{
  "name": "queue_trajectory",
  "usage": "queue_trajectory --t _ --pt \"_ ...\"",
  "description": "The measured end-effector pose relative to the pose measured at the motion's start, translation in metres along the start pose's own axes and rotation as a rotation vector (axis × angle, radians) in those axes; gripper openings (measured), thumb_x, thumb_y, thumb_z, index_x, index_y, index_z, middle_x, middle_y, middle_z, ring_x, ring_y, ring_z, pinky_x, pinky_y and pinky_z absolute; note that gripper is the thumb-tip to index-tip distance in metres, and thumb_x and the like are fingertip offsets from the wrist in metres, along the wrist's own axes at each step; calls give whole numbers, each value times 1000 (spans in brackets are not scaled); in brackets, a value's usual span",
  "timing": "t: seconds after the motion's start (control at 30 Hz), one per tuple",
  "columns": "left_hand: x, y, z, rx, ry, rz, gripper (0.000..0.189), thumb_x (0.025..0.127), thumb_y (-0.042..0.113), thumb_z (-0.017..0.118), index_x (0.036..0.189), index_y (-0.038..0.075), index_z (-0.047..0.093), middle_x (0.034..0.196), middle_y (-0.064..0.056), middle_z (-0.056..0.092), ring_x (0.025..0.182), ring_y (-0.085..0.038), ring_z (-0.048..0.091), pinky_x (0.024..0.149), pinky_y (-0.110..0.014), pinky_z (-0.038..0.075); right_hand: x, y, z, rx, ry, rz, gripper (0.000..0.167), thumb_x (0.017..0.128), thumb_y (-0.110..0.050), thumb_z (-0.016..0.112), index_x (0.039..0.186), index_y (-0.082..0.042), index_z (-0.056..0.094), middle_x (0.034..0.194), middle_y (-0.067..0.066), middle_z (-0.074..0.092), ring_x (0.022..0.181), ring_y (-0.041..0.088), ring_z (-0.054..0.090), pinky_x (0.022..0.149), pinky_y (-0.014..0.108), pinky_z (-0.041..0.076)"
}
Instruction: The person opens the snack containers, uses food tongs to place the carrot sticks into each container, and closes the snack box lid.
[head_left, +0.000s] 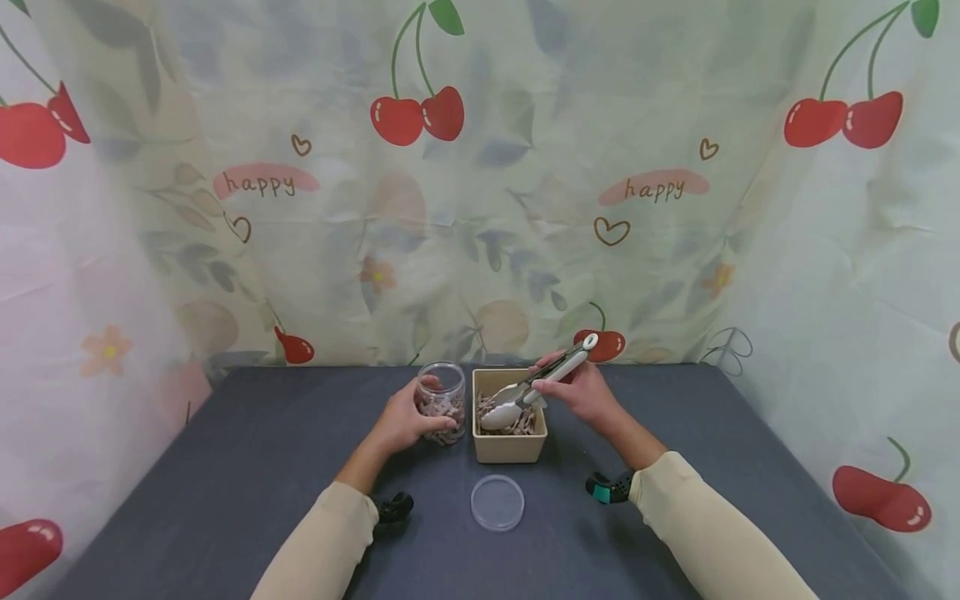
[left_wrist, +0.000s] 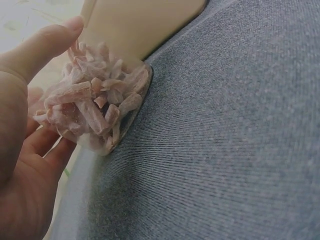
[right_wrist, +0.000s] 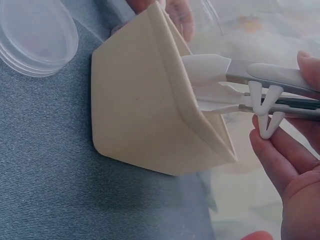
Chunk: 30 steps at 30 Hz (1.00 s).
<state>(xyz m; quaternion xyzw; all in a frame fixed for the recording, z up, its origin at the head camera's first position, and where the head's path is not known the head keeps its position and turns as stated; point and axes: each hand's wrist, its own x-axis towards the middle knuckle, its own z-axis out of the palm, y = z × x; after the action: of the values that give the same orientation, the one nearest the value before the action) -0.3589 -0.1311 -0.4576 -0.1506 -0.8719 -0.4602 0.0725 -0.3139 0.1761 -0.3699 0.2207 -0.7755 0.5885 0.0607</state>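
Observation:
My left hand is curled round a clear open jar standing on the table. Small brownish dried strips fill its lower part. My right hand grips a pair of metal tongs with white tips by the handles. The white tips reach down into a beige rectangular bin just right of the jar. More of the same dried strips lie inside the bin. In the right wrist view the bin's wall hides the ends of the tips.
A round clear lid lies flat on the dark table in front of the bin. Each wrist wears a dark strapped device. A patterned curtain with cherries hangs behind the table and along both sides.

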Motion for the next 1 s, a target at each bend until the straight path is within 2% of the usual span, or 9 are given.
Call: queue_trajectory --t 0.27,0.57,0.9,1.0 --pt "0 1 -1 3 2 0 72 67 26 91 127 10 56 97 -3 60 82 -18 51 72 -34 42 5 -5 -7 20 26 -35 34 84 4 72 113 16 57 110 33 63 84 7 65 72 23 51" --pt "0 0 0 6 -3 -6 73 67 28 91 127 11 56 96 -3 59 82 -18 51 71 -34 42 9 -14 -14 30 45 -72 34 83 6 72 112 18 56 110 36 61 85 9 65 72 22 50" --pt "-1 0 0 -2 8 1 72 66 25 92 127 10 56 97 -3 60 81 -18 51 72 -34 42 15 -27 -18 8 56 -69 35 85 5 70 115 17 56 112 33 62 88 5 65 75 21 50" --pt "-1 1 0 0 8 -1 72 66 25 92 127 10 56 97 -3 60 81 -17 51 73 -33 42 23 -19 -21 16 55 -91 34 85 4 71 115 14 57 112 31 63 89 8 66 75 22 51"
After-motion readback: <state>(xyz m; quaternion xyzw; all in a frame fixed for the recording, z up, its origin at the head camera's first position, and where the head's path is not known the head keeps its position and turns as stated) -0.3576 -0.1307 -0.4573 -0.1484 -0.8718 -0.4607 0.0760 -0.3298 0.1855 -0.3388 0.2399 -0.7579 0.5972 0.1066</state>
